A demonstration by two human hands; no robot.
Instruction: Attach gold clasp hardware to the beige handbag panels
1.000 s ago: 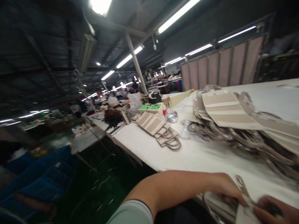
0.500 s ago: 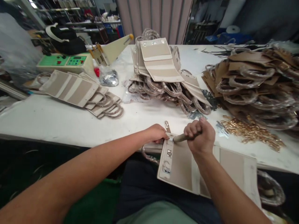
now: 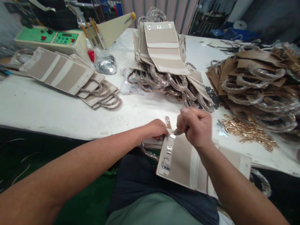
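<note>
L hand (image 3: 157, 128) pinches bag (image 3: 180, 161) at corner; R hand (image 3: 195, 126) grips tool (image 3: 177, 132) nr metal clip (image 3: 172, 136). Bad angle → poss. slip & scratch.

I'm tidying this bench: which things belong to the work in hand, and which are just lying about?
Likely in use:
beige bag, its edge in the left hand
tool in the right hand, mostly hidden
gold-coloured pieces, probably supplies

Apparently just lying about:
green-panelled box
black bundle
white roll in the background
</note>
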